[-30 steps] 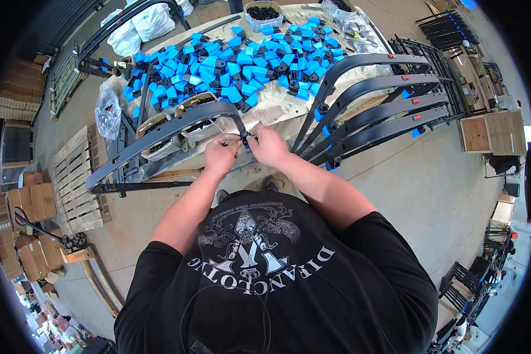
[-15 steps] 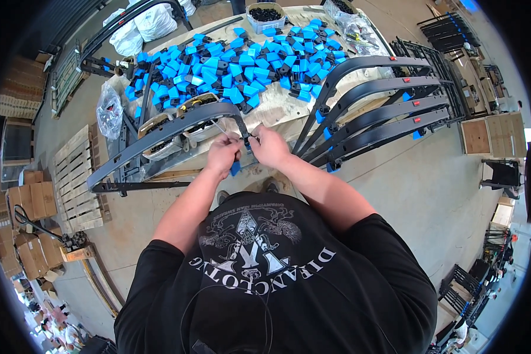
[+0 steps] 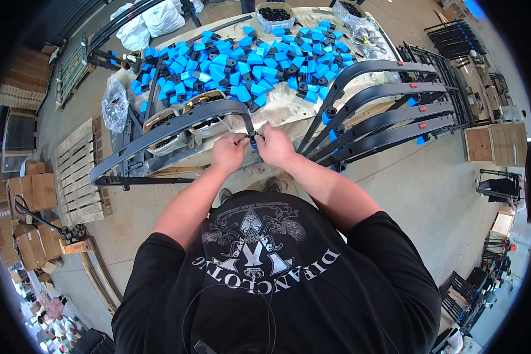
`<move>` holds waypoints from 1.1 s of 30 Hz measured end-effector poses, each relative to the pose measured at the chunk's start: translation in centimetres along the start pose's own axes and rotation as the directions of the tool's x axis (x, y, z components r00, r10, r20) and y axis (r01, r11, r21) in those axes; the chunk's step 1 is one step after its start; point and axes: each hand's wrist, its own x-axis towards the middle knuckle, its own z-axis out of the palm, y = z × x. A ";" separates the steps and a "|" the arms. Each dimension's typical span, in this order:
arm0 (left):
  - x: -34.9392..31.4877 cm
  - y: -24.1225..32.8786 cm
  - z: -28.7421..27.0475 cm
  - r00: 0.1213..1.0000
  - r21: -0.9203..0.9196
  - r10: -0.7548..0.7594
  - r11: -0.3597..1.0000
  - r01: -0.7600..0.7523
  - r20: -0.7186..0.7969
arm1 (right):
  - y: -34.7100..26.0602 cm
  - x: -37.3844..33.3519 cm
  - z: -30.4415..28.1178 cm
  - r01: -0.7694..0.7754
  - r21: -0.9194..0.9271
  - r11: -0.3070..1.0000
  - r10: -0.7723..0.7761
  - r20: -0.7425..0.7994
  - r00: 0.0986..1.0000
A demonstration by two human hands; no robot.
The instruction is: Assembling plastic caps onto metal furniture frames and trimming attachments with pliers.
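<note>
Hands: left hand (image 3: pixel 229 150), right hand (image 3: pixel 275 146) pinch curved grey metal bar (image 3: pixel 177 127) | glossy blue plastic caps (image 3: pixel 248 59) heaped

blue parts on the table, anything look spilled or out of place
Nothing stands out. The blue parts lie in a loose heap, all on the table. Both hands, left hand and right hand, pinch the end of a curved dark bar at the table's edge.

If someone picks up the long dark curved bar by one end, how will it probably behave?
The curved bar looks stiff: it holds its arc across the table. It is probably awkward and end-heavy, being long. It seems unlikely to roll, since it is flat and bent. Both the left hand and the right hand grip its end.
</note>
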 end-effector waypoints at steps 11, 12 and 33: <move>-3.0 2.4 -2.6 0.934 -0.098 -0.333 0.933 0.346 0.127 | 2.6 -2.5 0.6 -0.521 0.651 0.552 0.387 0.353 0.852; -3.6 2.5 -3.0 0.928 -0.153 -0.311 0.926 0.345 0.207 | 3.9 -2.7 0.4 -0.656 0.707 0.265 0.292 0.590 0.753; -11.2 4.6 -11.1 0.972 0.357 -0.086 0.934 0.003 0.218 | -7.7 -4.9 8.7 -0.727 0.593 0.346 -0.121 0.797 0.592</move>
